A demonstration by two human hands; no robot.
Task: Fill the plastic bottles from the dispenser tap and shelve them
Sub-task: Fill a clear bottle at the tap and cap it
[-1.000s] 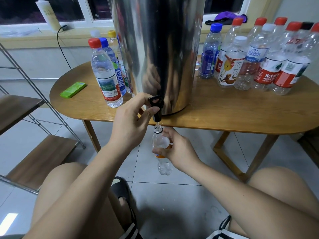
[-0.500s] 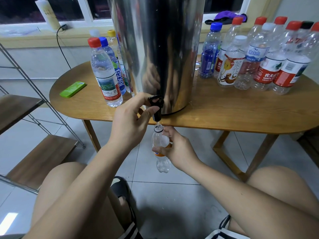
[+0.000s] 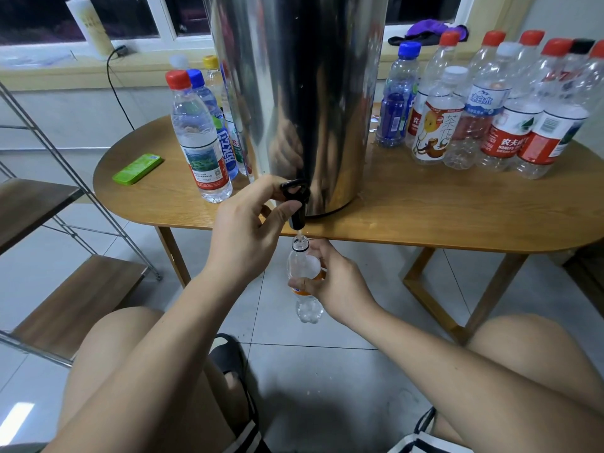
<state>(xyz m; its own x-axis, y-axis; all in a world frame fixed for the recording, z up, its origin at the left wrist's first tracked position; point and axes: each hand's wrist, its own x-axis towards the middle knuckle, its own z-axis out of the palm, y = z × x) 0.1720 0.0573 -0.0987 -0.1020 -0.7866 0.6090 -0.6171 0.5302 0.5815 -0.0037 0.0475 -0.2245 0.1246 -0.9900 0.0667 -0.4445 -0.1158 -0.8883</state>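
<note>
Oval wooden table [image 3: 425, 217], pale tiled floor [image 3: 327, 361], dark window [image 3: 130, 14]

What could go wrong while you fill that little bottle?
The bottle has a narrow mouth hanging just under the tap; if the right hand drifts, water could splash onto the floor. If the left hand holds the tap open too long, it may overflow.

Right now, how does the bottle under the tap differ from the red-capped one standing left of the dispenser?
The bottle under the tap has no cap; the red-capped bottle is closed. The right hand holds the first below the table edge; the second stands on it. The first's label is orange, the second's white and red. Both are clear plastic.
</note>
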